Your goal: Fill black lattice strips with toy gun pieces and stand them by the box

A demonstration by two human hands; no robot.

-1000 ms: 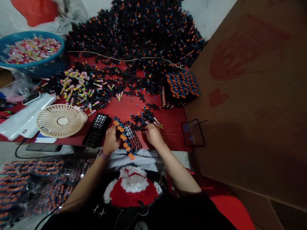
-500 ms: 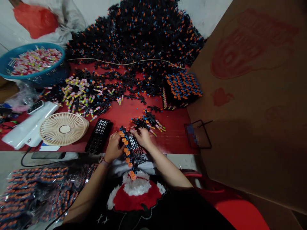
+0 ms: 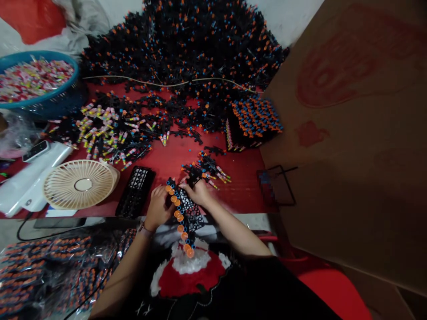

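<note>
A black perforated rack (image 3: 192, 209) lies at the near table edge, tilted toward my lap. Along its left side runs a row of black toy pieces with orange and blue tips (image 3: 177, 214). My left hand (image 3: 159, 206) is wrapped round the left side of this row. My right hand (image 3: 197, 192) is at the rack's far end, its fingers closed on a black toy piece (image 3: 192, 177). Just beyond it lies a small heap of black pieces with pink and yellow tubes (image 3: 213, 166). Another black rack (image 3: 136, 191) rests left of my left hand.
A round cream fan (image 3: 81, 184) and a blue basket of small tubes (image 3: 36, 84) stand left. Behind is a tall pile of black pieces (image 3: 193, 49). A filled block (image 3: 255, 120) stands by the cardboard (image 3: 347, 169) at right.
The view has shifted slightly, so the left-side objects appear further left. My right hand now has a black piece at its fingers; my left hand stays at the row.
</note>
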